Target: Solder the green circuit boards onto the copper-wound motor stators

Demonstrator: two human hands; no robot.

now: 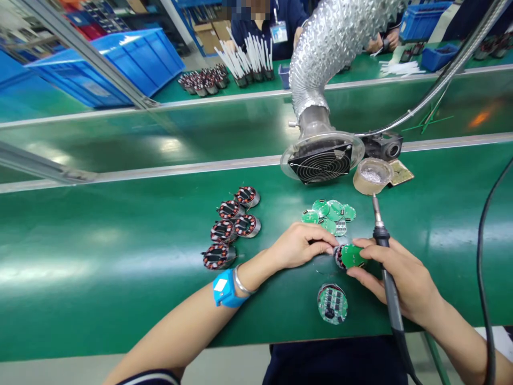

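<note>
My left hand [301, 245] is closed, its fingertips pinching the left side of a small motor stator topped with a round green circuit board [349, 256]. My right hand [396, 278] grips the same part from the right while a black soldering iron [382, 251] rests in it, tip pointing up and away. A blue wrist strap and a metal bangle sit on my left wrist. Another stator with a green board [332, 303] lies flat just in front of my hands.
Several bare wound stators [232, 224] lie to the left, and a pile of round green boards [329, 214] sits behind my hands. A fume extractor fan [320, 160] on a silver hose and a solder tin [372, 176] stand behind. A person works at the far bench.
</note>
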